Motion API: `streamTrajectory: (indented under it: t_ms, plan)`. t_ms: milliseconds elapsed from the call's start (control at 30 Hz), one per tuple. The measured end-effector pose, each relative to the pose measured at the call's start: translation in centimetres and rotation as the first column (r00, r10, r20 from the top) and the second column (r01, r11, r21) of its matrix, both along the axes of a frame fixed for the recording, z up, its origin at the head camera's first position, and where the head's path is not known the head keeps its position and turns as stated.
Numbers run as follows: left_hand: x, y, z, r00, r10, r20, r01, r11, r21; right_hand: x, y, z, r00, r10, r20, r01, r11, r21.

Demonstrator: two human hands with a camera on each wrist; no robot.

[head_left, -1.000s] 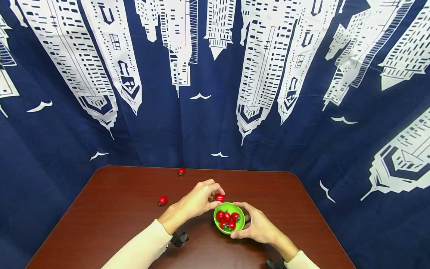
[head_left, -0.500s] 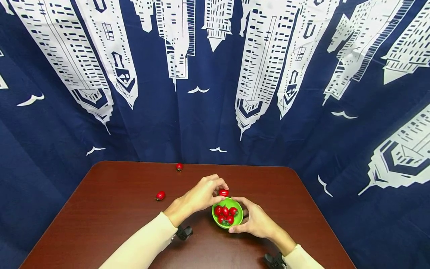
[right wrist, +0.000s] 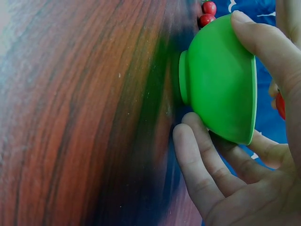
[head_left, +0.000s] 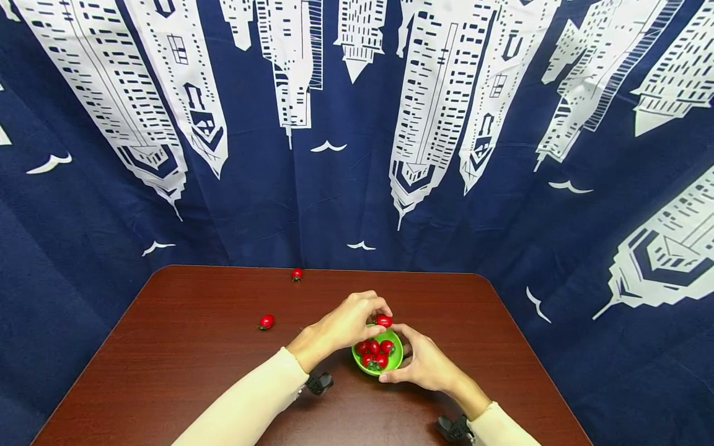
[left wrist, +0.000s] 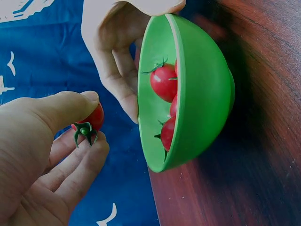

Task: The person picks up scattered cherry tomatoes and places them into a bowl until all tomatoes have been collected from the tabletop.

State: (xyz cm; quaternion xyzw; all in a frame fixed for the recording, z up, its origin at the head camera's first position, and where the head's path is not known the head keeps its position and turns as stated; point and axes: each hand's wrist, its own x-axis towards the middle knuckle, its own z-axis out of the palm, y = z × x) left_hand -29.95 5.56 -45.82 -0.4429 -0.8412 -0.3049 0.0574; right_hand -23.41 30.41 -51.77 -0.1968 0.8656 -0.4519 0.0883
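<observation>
My left hand [head_left: 347,321] pinches a red cherry tomato [head_left: 383,321] between thumb and fingers, above the far rim of a green bowl [left wrist: 207,94]. The left wrist view shows the green stalk end of that tomato [left wrist: 95,117], apart from the bowl. Several cherry tomatoes [left wrist: 164,82] lie inside the bowl, some partly hidden by its wall. With thumb and fingers around the bowl's right side, my right hand [head_left: 428,364] holds it upright on the table. In the right wrist view, the thumb lies at the bowl's rim and two fingers spread near its base.
Two more cherry tomatoes lie on the brown wooden table [head_left: 195,359]: one left of my left hand [head_left: 266,322], the other near the far edge [head_left: 297,274]. A dark blue curtain [head_left: 251,204] with white buildings hangs behind the table.
My left hand has moved right with the pinched tomato, from the bowl's far left side to above its far rim. My right hand stays on the bowl. The head view has tilted slightly down.
</observation>
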Motion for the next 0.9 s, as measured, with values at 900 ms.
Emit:
streamTrajectory:
  t_ms: [900]
  plan:
    - [0.5,-5.4,-0.4,0.986,0.169,-0.011,-0.170,0.981,-0.090,-0.2,-0.2,0.2,1.000,-0.001,-0.002,0.001,1.000,0.001]
